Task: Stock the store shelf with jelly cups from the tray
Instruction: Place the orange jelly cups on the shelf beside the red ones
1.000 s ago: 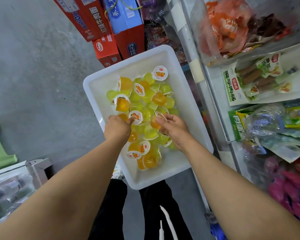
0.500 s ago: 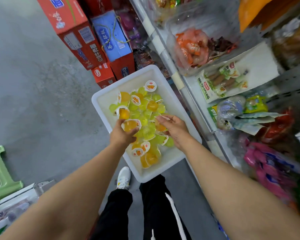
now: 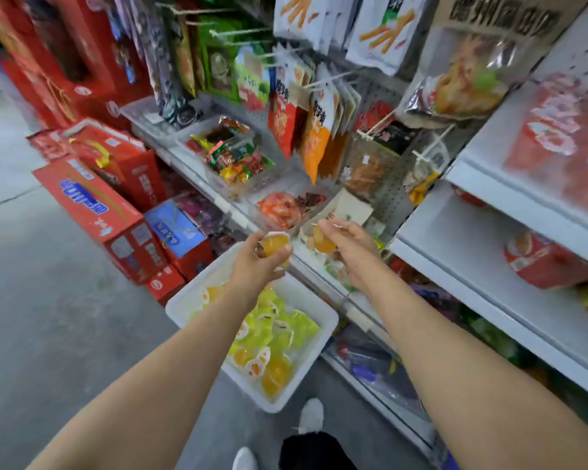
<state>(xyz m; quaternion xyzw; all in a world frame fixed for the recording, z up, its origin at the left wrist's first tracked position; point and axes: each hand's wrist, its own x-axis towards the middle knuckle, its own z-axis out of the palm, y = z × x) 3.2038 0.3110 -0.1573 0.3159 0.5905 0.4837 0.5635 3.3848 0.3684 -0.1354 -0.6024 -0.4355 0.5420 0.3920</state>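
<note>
- A white shoe (image 3: 311, 415) and a dark trouser leg (image 3: 314, 451) show at the bottom, on the grey floor (image 3: 48, 334).
- Just past them sits a white tray (image 3: 319, 361) on the floor, beside the bottom of the store shelf (image 3: 431, 252). It is full of yellow, green and orange jelly cups (image 3: 279, 337).
- Two bare arms reach out over the tray.
- The left hand (image 3: 255, 262) has its fingers curled round an orange jelly cup (image 3: 275, 247), held up above the far end of the tray.
- The right hand (image 3: 348, 245) pinches another orange jelly cup (image 3: 322, 242) in its fingertips, close to the shelf edge. The two cups are near each other but not touching.
- Behind the hands are clear bins of snacks (image 3: 238, 161) on the shelf.
- Red gift boxes (image 3: 92, 201) and a blue box (image 3: 175, 228) stand on the floor to the left.
- Farthest back, snack bags (image 3: 314, 134) hang on pegs.
</note>
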